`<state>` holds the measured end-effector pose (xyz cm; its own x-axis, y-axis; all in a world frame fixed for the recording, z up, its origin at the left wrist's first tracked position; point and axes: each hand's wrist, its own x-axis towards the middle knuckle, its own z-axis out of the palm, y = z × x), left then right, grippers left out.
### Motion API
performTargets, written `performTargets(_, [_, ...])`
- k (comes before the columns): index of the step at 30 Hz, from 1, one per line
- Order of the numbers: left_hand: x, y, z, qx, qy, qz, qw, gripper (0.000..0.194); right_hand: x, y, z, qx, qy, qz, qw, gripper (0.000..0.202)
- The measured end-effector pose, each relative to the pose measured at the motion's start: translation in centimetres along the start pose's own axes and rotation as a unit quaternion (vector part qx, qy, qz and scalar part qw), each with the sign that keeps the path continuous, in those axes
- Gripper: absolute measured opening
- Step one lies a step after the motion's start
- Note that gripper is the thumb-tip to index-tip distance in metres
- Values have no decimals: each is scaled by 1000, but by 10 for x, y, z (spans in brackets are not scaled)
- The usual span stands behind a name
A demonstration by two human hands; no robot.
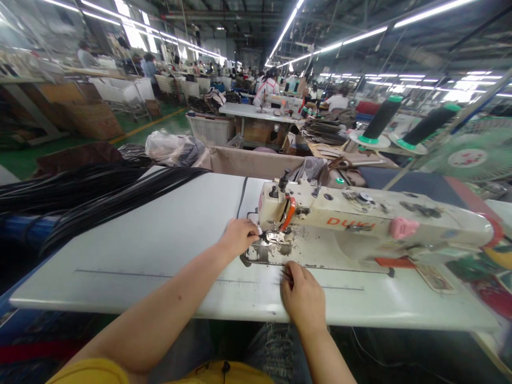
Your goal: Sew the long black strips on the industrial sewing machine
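A white industrial sewing machine (354, 213) stands on the pale table, with its presser foot and needle area at the left end. Beside the presser foot, my left hand (239, 238) is closed in a pinch; a small dark bit shows at its fingertips, too small to name. My right hand (306, 298) rests near the table's front edge, below the machine bed. Its fingers are closed around a thin, dark, pointed tool (286, 274), mostly hidden by the hand. A narrow dark strip (242, 196) lies on the table behind my left hand.
Long black strips (100, 186) are heaped over the table's left end. A ruler scale (160, 276) runs along the front of the tabletop (140, 240). Thread cones (380, 122) and a fan (468, 154) stand at right. A fabric-lined bin (256, 161) sits behind the table.
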<state>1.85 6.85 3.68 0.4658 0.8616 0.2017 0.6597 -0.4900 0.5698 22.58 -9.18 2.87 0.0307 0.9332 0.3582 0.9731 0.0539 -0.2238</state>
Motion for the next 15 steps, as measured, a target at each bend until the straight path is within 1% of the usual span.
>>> performTargets(4, [-10,7,3,-26,-16,-28,999,9,-1,1,2,0,3,-2,1000,26])
performTargets(10, [-13,16,1,-33,-30,-66,997,7,-2,2,5,0,5,3,1000,27])
performTargets(15, [-21,33,9,-17,-33,-122,992,12,-1,0,3,7,9,6,1000,27])
